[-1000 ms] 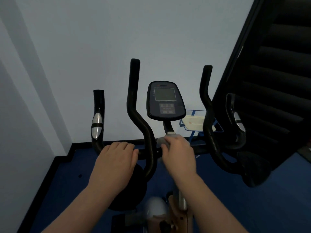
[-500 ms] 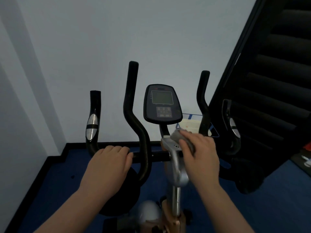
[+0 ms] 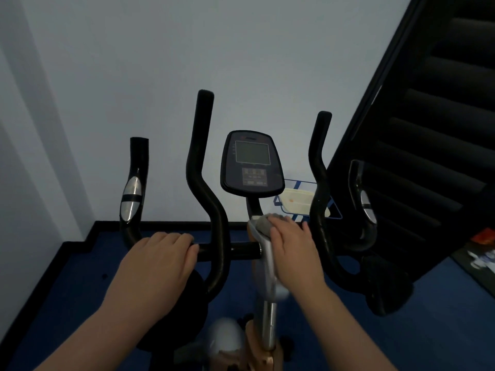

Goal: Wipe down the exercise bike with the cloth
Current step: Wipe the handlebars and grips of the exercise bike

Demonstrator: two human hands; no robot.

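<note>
The exercise bike stands in front of me with black handlebars [image 3: 214, 210], a dark console [image 3: 251, 163] and a silver stem cover [image 3: 263, 253]. My left hand [image 3: 160, 258] grips the black crossbar left of the centre. My right hand [image 3: 292, 250] holds a grey cloth [image 3: 267, 223] against the top right side of the silver stem cover, just under the console's neck. Most of the cloth is hidden under my fingers.
A white wall is close behind the bike. A dark staircase [image 3: 428, 129] rises on the right. A white tray [image 3: 297, 200] on a blue frame sits behind the right handlebar. Blue floor [image 3: 67, 303] lies below, with a coloured object [image 3: 482, 253] at the right edge.
My right hand with the cloth has moved from the centre of the crossbar to the right side of the silver stem cover. My left hand has stayed on the crossbar.
</note>
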